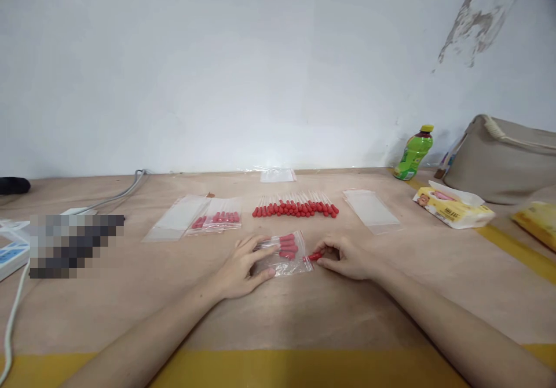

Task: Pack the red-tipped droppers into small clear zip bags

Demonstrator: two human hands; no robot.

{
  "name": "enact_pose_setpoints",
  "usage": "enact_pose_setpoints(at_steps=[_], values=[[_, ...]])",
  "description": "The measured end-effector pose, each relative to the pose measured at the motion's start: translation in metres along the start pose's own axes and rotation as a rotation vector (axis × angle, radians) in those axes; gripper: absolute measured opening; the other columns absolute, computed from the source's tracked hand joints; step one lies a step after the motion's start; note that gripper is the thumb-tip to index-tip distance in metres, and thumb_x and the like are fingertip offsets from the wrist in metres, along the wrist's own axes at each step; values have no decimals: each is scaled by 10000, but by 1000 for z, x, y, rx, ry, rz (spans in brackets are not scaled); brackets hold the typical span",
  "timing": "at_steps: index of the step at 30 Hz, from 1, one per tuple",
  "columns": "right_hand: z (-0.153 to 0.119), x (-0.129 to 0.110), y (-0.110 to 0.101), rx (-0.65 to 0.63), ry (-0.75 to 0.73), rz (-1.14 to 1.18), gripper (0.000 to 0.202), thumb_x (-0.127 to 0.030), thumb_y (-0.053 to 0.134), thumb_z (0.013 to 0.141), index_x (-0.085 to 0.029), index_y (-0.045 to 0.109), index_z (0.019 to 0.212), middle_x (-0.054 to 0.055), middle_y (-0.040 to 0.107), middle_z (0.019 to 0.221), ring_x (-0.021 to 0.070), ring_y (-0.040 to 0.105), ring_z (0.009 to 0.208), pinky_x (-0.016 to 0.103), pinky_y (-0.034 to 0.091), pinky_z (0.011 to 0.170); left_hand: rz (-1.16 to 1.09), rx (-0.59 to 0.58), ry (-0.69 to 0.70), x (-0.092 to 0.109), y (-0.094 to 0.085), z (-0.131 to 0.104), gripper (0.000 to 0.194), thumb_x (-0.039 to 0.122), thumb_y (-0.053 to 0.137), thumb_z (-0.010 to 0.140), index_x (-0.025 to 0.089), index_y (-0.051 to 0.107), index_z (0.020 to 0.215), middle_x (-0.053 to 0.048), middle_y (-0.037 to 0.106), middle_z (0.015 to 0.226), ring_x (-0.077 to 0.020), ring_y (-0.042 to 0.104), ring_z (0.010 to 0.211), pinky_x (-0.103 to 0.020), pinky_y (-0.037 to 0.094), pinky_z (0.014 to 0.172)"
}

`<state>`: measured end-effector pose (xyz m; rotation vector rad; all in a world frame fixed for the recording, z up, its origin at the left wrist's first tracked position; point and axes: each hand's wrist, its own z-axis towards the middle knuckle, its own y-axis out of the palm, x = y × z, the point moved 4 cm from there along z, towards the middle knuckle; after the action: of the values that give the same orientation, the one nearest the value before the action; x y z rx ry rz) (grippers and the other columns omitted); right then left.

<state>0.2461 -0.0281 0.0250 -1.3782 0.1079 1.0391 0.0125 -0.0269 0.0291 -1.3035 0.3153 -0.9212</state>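
Observation:
A clear zip bag (289, 267) lies flat on the table, holding several red-tipped sticks (287, 246). Spread fingers of my left hand (243, 265) rest on the bag's left part, holding nothing. At the bag's right-hand opening, my right hand (345, 257) pinches a red-tipped stick (314, 256) between thumb and fingers, its inner end at the bag's mouth. Beyond the hands lies a row of several loose red-tipped sticks (295, 207). Filled bags (223, 214) with red tips sit to the left of that row.
Flat clear bags lie at the left (174, 220) and right (372, 209). Farther right are a green bottle (413, 153), a tissue pack (454, 207) and a grey-beige bag (499, 162). A power strip (13, 257) and cables (15, 318) lie at the far left.

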Motion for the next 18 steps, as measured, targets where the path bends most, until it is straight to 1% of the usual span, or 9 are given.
enact_pose_setpoints(at_steps=[2, 4, 6, 9, 14, 16, 18], values=[[0, 3, 2, -4, 41, 61, 138, -254, 563, 739, -174, 636, 824, 24, 626, 739, 125, 536, 634, 240, 420, 576, -36, -70, 85, 1, 0, -1, 401, 364, 448, 861, 318, 441, 1259, -49, 360, 1355, -252, 294, 1251, -454, 269, 998], [1, 7, 4, 7, 81, 109, 156, -282, 566, 741, -167, 635, 820, 30, 627, 734, 130, 542, 639, 244, 428, 578, -60, -111, 110, 0, 1, -1, 381, 347, 422, 877, 331, 440, 1258, -31, 323, 1385, -234, 269, 1273, -431, 270, 1013], [2, 10, 6, 34, 122, 134, 189, -318, 552, 756, -163, 635, 825, 29, 621, 708, 130, 535, 620, 244, 423, 562, -67, -126, 101, 1, 3, 0, 386, 344, 417, 880, 335, 427, 1266, -26, 315, 1392, -229, 276, 1272, -427, 270, 1018], [4, 13, 7, 69, 152, 138, 238, -367, 526, 778, -165, 642, 828, 20, 606, 658, 122, 511, 578, 239, 398, 525, -45, -125, 64, 2, 4, 2, 404, 353, 431, 872, 330, 415, 1276, -39, 334, 1381, -244, 292, 1261, -458, 257, 1017], [7, 7, 10, -27, 85, 250, 241, -387, 597, 720, -159, 634, 792, 24, 621, 699, 128, 533, 616, 249, 430, 566, -6, -137, 7, 3, 5, 4, 425, 371, 418, 874, 345, 378, 1297, -51, 310, 1396, -277, 268, 1270, -514, 226, 1006], [9, 8, 11, 5, 91, 268, 237, -374, 578, 735, -163, 636, 826, 29, 633, 724, 137, 550, 641, 258, 443, 591, -9, -143, 5, 3, 5, 4, 428, 389, 417, 872, 349, 377, 1296, -50, 310, 1396, -275, 270, 1268, -509, 225, 1007], [12, 10, 12, 79, 109, 244, 228, -351, 555, 752, -167, 638, 859, 35, 642, 747, 143, 559, 658, 266, 449, 608, -9, -145, 7, 3, 5, 4, 434, 408, 424, 865, 351, 382, 1293, -50, 317, 1391, -272, 276, 1264, -501, 228, 1008]])
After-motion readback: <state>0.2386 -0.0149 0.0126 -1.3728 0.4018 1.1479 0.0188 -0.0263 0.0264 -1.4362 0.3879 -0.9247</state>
